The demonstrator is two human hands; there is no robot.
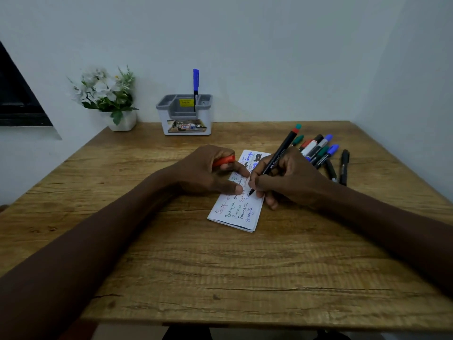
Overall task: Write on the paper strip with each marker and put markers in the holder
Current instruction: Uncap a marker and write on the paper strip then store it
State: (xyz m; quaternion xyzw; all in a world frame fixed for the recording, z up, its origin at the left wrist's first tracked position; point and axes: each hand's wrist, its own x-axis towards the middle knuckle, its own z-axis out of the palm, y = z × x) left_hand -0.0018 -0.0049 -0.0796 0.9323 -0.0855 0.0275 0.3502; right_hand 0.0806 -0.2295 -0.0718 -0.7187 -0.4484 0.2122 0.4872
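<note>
A folded white paper strip [235,212] with coloured handwriting lies mid-table. My right hand [289,179] grips a black marker [277,155] with a red band at its top, its tip touching the paper. My left hand [206,173] rests on the paper's left edge, fingers curled around a red cap [224,161]. A grey and white holder [185,115] stands at the back of the table with one blue-capped marker [195,84] upright in it. Several loose markers [321,150] lie to the right of my right hand.
A white pot of white flowers [107,99] stands at the table's back left, against the wall. The wooden table [220,278] stretches towards me. A dark window frame [17,99] shows at the far left.
</note>
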